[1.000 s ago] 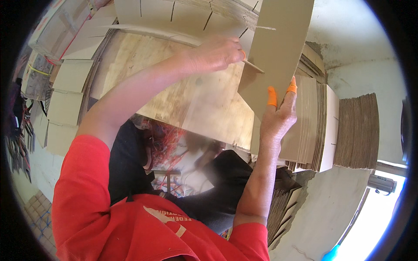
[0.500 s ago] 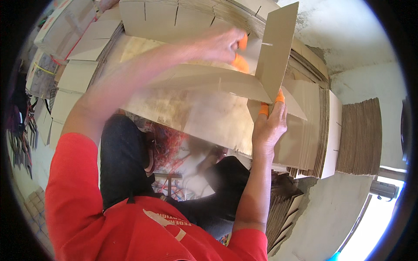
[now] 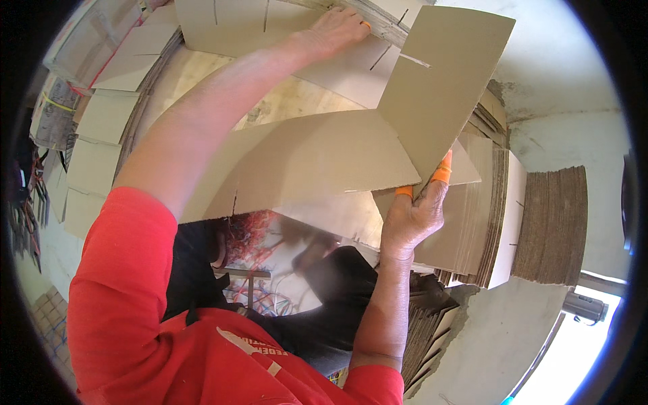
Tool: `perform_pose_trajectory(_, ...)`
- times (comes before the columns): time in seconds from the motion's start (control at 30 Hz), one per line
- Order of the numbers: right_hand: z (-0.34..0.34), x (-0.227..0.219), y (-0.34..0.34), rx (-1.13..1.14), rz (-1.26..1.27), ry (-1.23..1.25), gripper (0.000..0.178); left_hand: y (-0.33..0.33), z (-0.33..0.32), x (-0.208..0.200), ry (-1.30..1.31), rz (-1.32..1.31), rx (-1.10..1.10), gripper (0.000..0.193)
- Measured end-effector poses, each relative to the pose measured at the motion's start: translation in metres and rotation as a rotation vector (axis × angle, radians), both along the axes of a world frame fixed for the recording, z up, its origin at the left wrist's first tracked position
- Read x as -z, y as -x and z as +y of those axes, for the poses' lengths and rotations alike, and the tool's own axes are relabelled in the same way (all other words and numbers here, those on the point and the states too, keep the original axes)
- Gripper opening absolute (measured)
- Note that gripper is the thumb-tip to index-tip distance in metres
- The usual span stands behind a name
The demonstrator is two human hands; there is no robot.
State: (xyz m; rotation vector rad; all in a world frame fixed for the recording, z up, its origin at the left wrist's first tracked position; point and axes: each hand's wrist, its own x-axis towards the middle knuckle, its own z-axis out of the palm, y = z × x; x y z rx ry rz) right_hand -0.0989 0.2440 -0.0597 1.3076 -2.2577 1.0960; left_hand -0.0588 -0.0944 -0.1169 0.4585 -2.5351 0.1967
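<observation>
My right hand (image 3: pixel 415 219) pinches the joint of slotted cardboard strips between thumb and fingers, with orange covers on its fingertips. One slotted strip (image 3: pixel 445 67) stands tilted up from this joint. Another, a long curved strip (image 3: pixel 310 158), stretches left, passing below my left forearm. At the far side my left hand (image 3: pixel 335 32) has its fingers curled over the edge of a slotted cardboard strip (image 3: pixel 354 71) by the far stack. An orange cover shows on one of its fingers; its thumb is hidden.
Stacked slotted cardboard (image 3: pixel 229 27) lines the far side of the wooden board (image 3: pixel 270 101). More stacks stand at left (image 3: pixel 111 115) and right (image 3: pixel 499 216), with a darker cardboard pile (image 3: pixel 552 226) by the wall. Tangled red strands (image 3: pixel 253 236) lie below.
My left hand has moved up and away to the far stack, its fingers now over the edge there. The joined strips in my right hand have turned, showing more of their faces.
</observation>
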Motion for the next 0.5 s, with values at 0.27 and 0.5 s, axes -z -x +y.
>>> perform_pose_trajectory(0.27, 0.002, -0.006, -0.003, -0.104, -0.048, 0.029, 0.076, -0.014, 0.031, -0.026, -0.268, -0.064, 0.053, 0.012)
perform_pose_trajectory(0.5, 0.010, 0.000, -0.002, -0.132, -0.038, -0.061, 0.081, -0.021, 0.055, -0.052, -0.168, -0.049, 0.197, 0.013)
